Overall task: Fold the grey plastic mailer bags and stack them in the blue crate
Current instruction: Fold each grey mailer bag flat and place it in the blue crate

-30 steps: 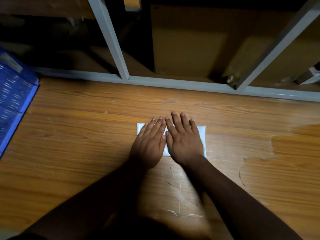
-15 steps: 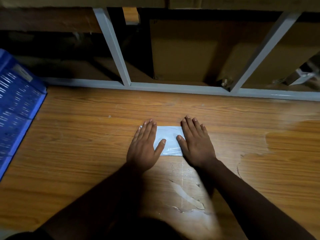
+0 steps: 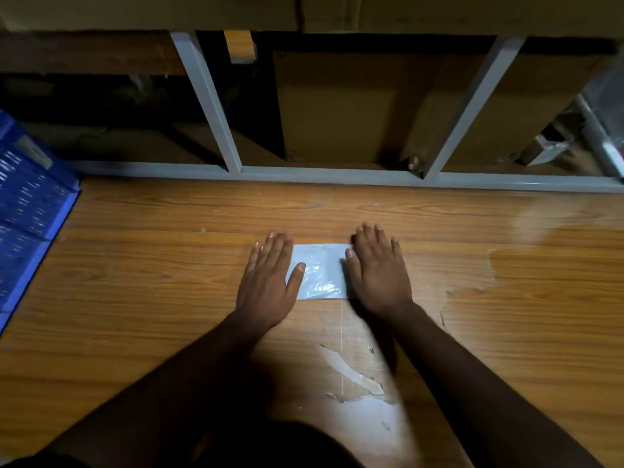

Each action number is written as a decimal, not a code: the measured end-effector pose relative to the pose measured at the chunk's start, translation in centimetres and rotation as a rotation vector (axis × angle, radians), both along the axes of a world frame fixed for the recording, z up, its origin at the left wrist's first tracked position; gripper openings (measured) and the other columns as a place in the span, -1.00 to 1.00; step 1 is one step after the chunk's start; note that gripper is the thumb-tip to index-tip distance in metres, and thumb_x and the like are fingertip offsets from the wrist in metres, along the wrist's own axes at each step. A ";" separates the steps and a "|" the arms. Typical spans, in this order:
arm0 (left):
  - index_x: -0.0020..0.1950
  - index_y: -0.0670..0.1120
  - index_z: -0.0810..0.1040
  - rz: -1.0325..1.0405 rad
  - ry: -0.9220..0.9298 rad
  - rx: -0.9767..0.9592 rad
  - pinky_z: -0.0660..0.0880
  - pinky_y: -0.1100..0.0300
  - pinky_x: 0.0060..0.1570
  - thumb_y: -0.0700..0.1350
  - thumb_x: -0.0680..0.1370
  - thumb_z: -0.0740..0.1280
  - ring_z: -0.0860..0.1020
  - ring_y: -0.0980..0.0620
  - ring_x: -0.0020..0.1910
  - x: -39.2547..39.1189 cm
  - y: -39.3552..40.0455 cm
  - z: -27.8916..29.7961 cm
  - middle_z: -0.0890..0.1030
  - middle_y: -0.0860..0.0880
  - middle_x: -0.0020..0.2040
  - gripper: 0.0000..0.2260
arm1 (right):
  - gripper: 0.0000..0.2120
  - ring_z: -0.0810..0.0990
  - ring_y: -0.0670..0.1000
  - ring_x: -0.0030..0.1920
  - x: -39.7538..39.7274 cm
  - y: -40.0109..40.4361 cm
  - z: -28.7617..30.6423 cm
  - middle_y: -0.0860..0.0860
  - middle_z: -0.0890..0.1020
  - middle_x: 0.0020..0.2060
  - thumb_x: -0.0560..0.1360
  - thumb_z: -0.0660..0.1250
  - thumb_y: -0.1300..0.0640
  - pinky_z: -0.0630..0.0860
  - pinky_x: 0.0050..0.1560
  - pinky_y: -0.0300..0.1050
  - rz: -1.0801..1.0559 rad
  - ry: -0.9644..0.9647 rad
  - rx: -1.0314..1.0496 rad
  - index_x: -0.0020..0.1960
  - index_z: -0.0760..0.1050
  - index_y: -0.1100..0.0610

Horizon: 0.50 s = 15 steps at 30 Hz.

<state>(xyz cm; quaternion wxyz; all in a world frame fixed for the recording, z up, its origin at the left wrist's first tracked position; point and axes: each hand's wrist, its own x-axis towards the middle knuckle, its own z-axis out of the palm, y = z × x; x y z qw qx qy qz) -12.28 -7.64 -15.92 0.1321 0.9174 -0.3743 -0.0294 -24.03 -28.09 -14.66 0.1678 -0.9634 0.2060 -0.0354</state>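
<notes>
Two flat hands frame the action here, but start with the big stuff: the wooden table (image 3: 169,298) fills the view, its laminate chipped and peeling just nearer the person than the folded grey mailer bag (image 3: 319,271). Beyond the bag, along the table's far edge, runs a grey metal frame (image 3: 337,173) with slanted uprights, and behind that sit brown cardboard boxes (image 3: 337,106) in shadow. Well off to the left of the bag, at the table's left edge, there's the blue crate (image 3: 27,211), slotted wall showing, what's inside not visible from this angle.

Now the bag itself: a small, glossy rectangle, lying flat on the wood, centre stage. The left hand (image 3: 266,282) lies palm down on the bag's left end, fingers straight and together, thumb reaching across the plastic. The right hand (image 3: 378,275) mirrors it on the bag's right end, palm down, fingers extended, thumb at the edge. The hands are apart, with the bag's middle bare between them, neither one gripping, both just pressing flat.
</notes>
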 end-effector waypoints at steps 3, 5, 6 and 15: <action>0.61 -0.15 0.31 -0.150 -0.095 -0.094 0.10 -0.03 0.61 0.05 0.73 -0.04 0.20 -0.03 0.63 -0.8 -1.7 0.3 0.28 -0.07 0.62 -0.49 | -0.46 0.30 0.21 0.57 0.9 1.9 -0.8 0.19 0.38 0.55 0.72 -0.01 -0.04 0.13 0.60 0.20 0.127 -0.060 -0.114 0.56 0.35 0.25; 0.60 -0.17 0.33 -0.176 -0.104 -0.053 0.12 -0.04 0.60 0.03 0.73 -0.03 0.23 -0.05 0.62 -1.3 -2.1 -0.6 0.30 -0.08 0.61 -0.50 | -0.48 0.29 0.20 0.58 1.0 3.2 -1.9 0.17 0.37 0.56 0.73 0.02 -0.02 0.16 0.59 0.22 0.184 -0.053 -0.097 0.57 0.34 0.25; 0.60 -0.17 0.33 -0.166 -0.107 -0.029 0.13 -0.05 0.60 0.03 0.73 -0.03 0.22 -0.05 0.62 -1.5 -2.0 -1.1 0.30 -0.08 0.61 -0.50 | -0.48 0.25 0.19 0.60 0.8 3.5 -2.3 0.15 0.34 0.58 0.74 0.02 -0.02 0.14 0.59 0.22 0.189 -0.056 -0.095 0.58 0.32 0.23; 0.58 -0.11 0.38 -0.134 -0.101 -0.106 0.14 -0.02 0.60 -0.01 0.69 0.12 0.18 0.00 0.63 -1.0 -2.2 -2.7 0.31 -0.03 0.62 -0.54 | -0.49 0.15 0.18 0.63 1.0 3.6 -2.5 0.09 0.27 0.62 0.71 0.04 -0.05 0.06 0.60 0.21 0.166 -0.025 -0.125 0.61 0.30 0.11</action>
